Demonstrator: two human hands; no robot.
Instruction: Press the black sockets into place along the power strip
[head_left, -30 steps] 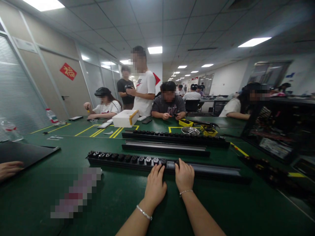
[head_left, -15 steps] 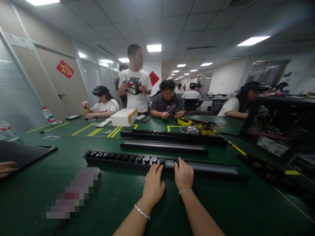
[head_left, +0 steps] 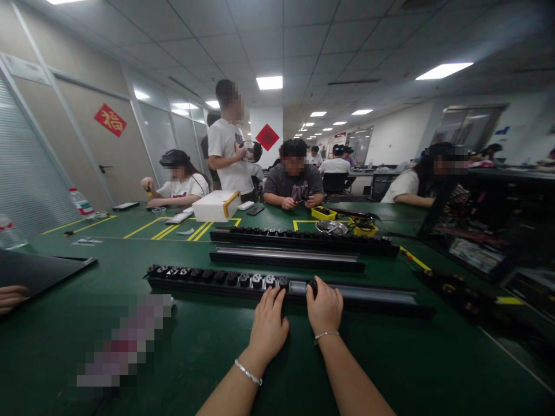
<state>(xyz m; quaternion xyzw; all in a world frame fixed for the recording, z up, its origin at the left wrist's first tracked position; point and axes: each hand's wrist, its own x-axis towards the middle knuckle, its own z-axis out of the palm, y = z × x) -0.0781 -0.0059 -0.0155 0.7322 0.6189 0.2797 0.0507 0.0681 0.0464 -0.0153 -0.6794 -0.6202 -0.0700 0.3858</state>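
A long black metal channel (head_left: 373, 294) lies across the green table in front of me, with a row of black socket modules (head_left: 232, 279) filling its left part. My left hand (head_left: 267, 323) rests with stretched fingers on the channel's near edge, fingertips at the last module (head_left: 283, 283) of the row. My right hand (head_left: 324, 306) is closed around a small black socket module (head_left: 313, 284), mostly hidden by the fingers. It sits at the channel a short gap to the right of the row. The right part of the channel shows its bare grey inside.
Behind lie a bare channel (head_left: 286, 257) and another one with modules (head_left: 303, 238). Farther back stand a white box (head_left: 215, 207), a metal bowl (head_left: 330, 227) and yellow bins (head_left: 323, 213). A blurred-out object (head_left: 125, 341) lies at left; an open black case (head_left: 485, 231) stands at right.
The view has shifted slightly. Both my hands keep nearly the same places on the channel. Across the table, the standing person has turned more to the right.
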